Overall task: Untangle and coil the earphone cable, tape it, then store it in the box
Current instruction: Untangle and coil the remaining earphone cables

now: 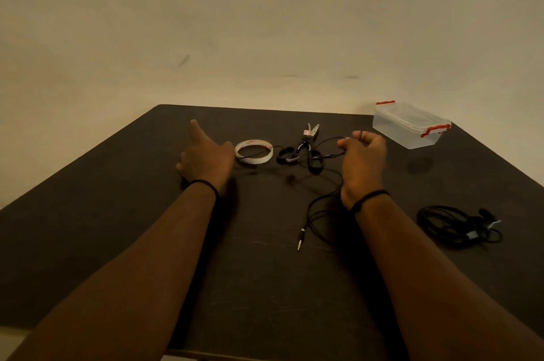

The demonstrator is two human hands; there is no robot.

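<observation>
A black earphone cable (319, 204) lies loose on the dark table (117, 213), its jack plug (300, 240) pointing toward me. My right hand (363, 160) is closed on an upper strand of this cable, lifted slightly off the table. My left hand (206, 154) hovers open, fingers spread, just left of the white tape roll (253, 151). A clear plastic box (409, 125) with red clips and its lid on stands at the far right corner.
Black-handled scissors (306, 148) lie between the tape roll and my right hand, with the cable running around them. A second, bundled black cable (459, 225) with tape on it rests at the right. A plain wall rises behind the table.
</observation>
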